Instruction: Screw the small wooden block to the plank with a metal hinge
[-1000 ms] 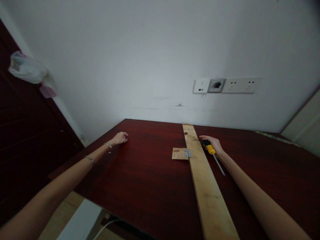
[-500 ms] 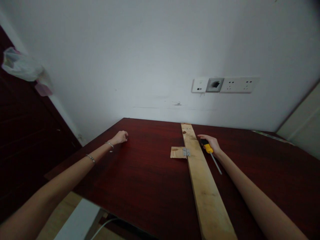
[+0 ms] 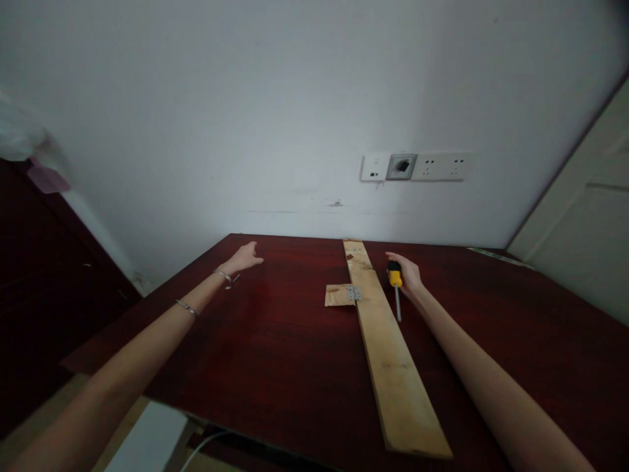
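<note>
Yellow-handled screwdriver (image 3: 394, 278) is gripped in the right hand (image 3: 407, 275), held ready beside the centre plank (image 3: 381, 334); the left hand (image 3: 244, 257) is splayed, empty.

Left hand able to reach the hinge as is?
Probably yes. Only bare table lies between the left hand and the hinge, which sits on the left edge of the plank; the right hand, holding the screwdriver, is on the far side.

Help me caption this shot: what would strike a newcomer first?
A long pale plank lies across the dark red table, with a small wood piece hinged to its left edge. The right hand grips a yellow-handled screwdriver right of the plank; the left hand is open at the table's far left.
</note>
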The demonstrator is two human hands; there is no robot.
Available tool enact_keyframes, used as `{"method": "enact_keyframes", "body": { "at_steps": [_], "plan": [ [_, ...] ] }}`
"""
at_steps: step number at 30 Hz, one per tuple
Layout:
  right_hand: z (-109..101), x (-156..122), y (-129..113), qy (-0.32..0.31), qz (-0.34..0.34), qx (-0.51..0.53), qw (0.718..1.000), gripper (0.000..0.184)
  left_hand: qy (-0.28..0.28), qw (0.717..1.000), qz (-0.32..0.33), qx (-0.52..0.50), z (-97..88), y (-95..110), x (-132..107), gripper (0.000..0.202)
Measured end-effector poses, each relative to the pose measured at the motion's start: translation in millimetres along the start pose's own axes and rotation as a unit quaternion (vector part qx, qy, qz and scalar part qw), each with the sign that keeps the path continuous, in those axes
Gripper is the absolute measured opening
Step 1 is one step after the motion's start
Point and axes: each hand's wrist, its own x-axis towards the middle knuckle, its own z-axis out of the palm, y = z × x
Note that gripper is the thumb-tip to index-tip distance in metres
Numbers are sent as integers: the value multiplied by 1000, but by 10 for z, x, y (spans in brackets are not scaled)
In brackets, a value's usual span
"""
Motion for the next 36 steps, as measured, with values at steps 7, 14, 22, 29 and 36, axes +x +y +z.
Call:
{"method": "enact_keyframes", "body": {
  "at_steps": [7, 14, 22, 29, 36],
  "plan": [
    [105, 33, -606, 63, -46, 73, 994, 42, -116, 937, 221, -245, 462, 1330, -189, 85],
    [314, -185, -1222, 16, -253, -36, 967, 52, -197, 911, 337, -131, 748, 2019, -461, 95],
    [498, -511, -1327, -58, -387, -180, 903, 39, -203, 916, 335, -87, 824, 2074, -429, 91],
    [514, -577, -1302, -80, -384, -230, 891, 38, -179, 911, 360, -87, 911, 2054, -390, 77],
    [495, -576, -1275, -84, -404, -255, 875, 35, -170, 906, 376, -95, 926, 2034, -371, 67]
  ]
}}
